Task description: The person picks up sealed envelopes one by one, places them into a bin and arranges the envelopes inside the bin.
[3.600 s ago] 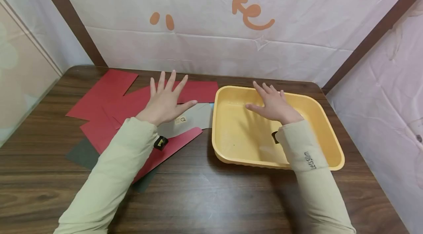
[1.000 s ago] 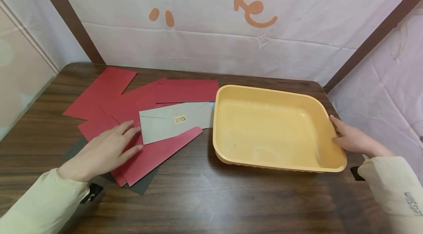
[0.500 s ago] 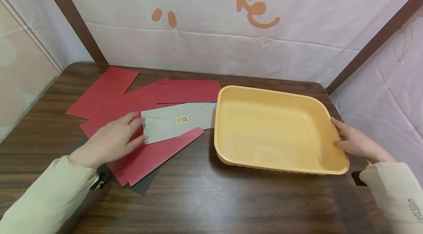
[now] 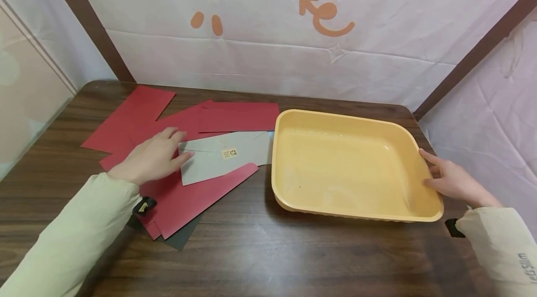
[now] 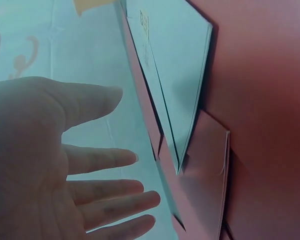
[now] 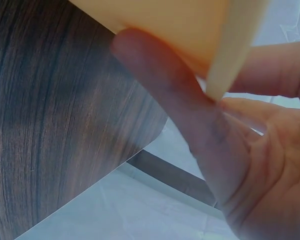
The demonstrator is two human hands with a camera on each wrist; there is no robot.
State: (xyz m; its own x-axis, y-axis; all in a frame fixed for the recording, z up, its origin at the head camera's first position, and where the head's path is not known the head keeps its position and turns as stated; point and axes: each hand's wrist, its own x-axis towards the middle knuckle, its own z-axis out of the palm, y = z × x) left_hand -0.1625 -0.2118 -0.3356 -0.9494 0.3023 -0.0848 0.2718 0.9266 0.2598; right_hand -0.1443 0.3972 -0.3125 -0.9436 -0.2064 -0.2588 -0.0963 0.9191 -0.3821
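Observation:
My left hand (image 4: 153, 155) hovers over a pile of envelopes, its fingers loosely spread and holding nothing. Just past the thumb and fingertips lies a pale grey envelope (image 4: 209, 157) with a small printed label. It overlaps a pinkish-red envelope (image 4: 197, 201) with a rounded flap. In the left wrist view, the palm (image 5: 25, 165) is bare and the pale envelope's corner (image 5: 190, 65) stands clear of the fingers. At the right end of a yellow plastic tub (image 4: 340, 166), my right hand (image 4: 455, 183) pinches the rim. The right wrist view has the tub's wall (image 6: 230, 50) between thumb and fingers.
More red envelopes (image 4: 130, 115) fan out at the back left, one red envelope (image 4: 239, 117) reaching toward the tub. A dark grey sheet (image 4: 180, 236) pokes out underneath. All rest on a brown wooden table (image 4: 260, 259), with a printed cloth (image 4: 268, 64) hanging behind.
From raised and spread, my left hand has come down over the envelopes, then edged forward and right toward the pale one. My right hand went from above the tub to its right rim.

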